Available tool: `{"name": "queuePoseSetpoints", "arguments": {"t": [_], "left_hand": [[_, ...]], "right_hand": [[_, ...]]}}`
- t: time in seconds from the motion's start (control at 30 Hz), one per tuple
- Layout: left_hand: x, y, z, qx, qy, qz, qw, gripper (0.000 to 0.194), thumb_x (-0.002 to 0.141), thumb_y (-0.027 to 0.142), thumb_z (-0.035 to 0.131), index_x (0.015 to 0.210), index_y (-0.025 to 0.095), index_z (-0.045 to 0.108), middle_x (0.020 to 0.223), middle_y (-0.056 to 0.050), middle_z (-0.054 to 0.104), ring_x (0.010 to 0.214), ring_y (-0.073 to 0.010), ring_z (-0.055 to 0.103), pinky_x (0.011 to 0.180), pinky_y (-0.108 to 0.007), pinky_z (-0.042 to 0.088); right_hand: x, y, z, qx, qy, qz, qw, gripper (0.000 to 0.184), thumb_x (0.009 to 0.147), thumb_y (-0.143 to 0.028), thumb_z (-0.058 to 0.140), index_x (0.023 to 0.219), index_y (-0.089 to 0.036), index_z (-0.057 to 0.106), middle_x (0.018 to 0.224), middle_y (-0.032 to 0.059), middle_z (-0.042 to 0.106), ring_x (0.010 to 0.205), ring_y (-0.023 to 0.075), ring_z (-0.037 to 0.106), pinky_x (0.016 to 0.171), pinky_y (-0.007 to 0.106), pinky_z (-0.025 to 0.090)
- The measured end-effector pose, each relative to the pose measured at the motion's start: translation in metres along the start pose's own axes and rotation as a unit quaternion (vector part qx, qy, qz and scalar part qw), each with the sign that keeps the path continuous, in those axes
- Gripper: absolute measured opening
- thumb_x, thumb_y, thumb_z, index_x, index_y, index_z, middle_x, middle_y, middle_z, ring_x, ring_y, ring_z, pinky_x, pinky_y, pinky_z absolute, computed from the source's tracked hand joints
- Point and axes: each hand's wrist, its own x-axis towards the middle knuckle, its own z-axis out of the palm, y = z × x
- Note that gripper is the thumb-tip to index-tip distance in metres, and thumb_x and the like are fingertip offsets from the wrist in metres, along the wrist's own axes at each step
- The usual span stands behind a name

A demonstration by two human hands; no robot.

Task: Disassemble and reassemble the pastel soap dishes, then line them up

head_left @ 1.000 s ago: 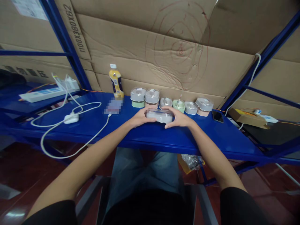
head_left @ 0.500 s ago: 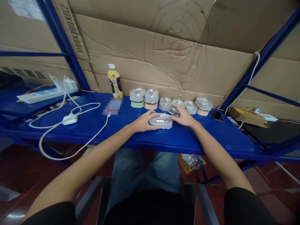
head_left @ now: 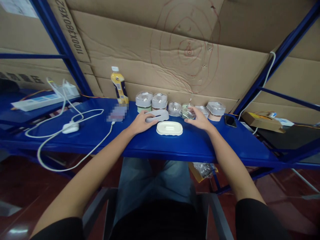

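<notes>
My left hand (head_left: pixel 142 123) grips a grey oval lid (head_left: pixel 161 115) by its left end, slightly tilted above the blue table. Right in front of me rests a cream oval container base (head_left: pixel 169 128) with a raised bar in its middle. My right hand (head_left: pixel 200 120) has thumb and fingers around the edge of a clear plastic lid (head_left: pixel 187 113), which is over or against a small green container behind it; whether they touch I cannot tell. A small round grey-lidded container (head_left: pixel 174 109) stands just left of that clear lid.
Two stacked lidded containers (head_left: pixel 151 101) stand at the back left, another stack (head_left: pixel 216 110) at the right. A yellow drink bottle (head_left: pixel 119 86), a blurred-out item (head_left: pixel 118 112) with a white cable, and a phone (head_left: pixel 230 121) are on the blue table (head_left: pixel 140 143).
The grey lid has come off the cream base and moved left with my left hand. My right hand has shifted back and right with the clear lid. The view has tilted slightly.
</notes>
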Motion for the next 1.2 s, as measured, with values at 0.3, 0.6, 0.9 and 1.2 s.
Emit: {"name": "queuePoseSetpoints", "arguments": {"t": [0.3, 0.6, 0.9, 1.2], "left_hand": [[-0.006, 0.038, 0.017, -0.118, -0.055, 0.072, 0.989, 0.119, 0.073, 0.068, 0.093, 0.166, 0.019, 0.040, 0.164, -0.023, 0.057, 0.150, -0.0460, 0.057, 0.125, -0.062, 0.046], [-0.001, 0.039, 0.030, -0.139, -0.071, 0.105, 0.982, 0.134, 0.064, 0.064, 0.100, 0.170, 0.018, 0.032, 0.168, -0.027, 0.052, 0.154, -0.0489, 0.054, 0.126, -0.067, 0.046], [0.003, 0.041, 0.033, -0.137, -0.067, 0.097, 0.984, 0.135, 0.063, 0.059, 0.101, 0.171, 0.019, 0.032, 0.168, -0.026, 0.053, 0.153, -0.0500, 0.054, 0.124, -0.067, 0.048], [0.008, 0.039, 0.038, -0.106, -0.076, 0.089, 0.987, 0.136, 0.059, 0.064, 0.101, 0.168, 0.017, 0.035, 0.164, -0.027, 0.057, 0.152, -0.0484, 0.056, 0.124, -0.065, 0.047]], "right_hand": [[-0.003, -0.027, 0.014, 0.051, -0.048, -0.076, 0.995, 0.100, 0.071, -0.061, 0.093, 0.156, -0.023, 0.057, 0.146, 0.0177, 0.071, 0.135, 0.0399, 0.068, 0.118, 0.061, 0.054], [0.008, -0.044, 0.043, -0.002, -0.093, -0.139, 0.986, 0.103, 0.068, -0.056, 0.096, 0.158, -0.023, 0.059, 0.155, 0.0174, 0.066, 0.138, 0.0403, 0.067, 0.120, 0.062, 0.052], [0.012, -0.041, 0.042, -0.039, -0.105, -0.156, 0.981, 0.099, 0.072, -0.055, 0.093, 0.159, -0.022, 0.059, 0.160, 0.0168, 0.064, 0.145, 0.0412, 0.062, 0.125, 0.061, 0.047], [0.019, -0.030, 0.046, -0.037, -0.133, -0.197, 0.971, 0.090, 0.077, -0.058, 0.090, 0.158, -0.029, 0.064, 0.156, 0.0130, 0.066, 0.144, 0.0404, 0.062, 0.125, 0.063, 0.046]]}}
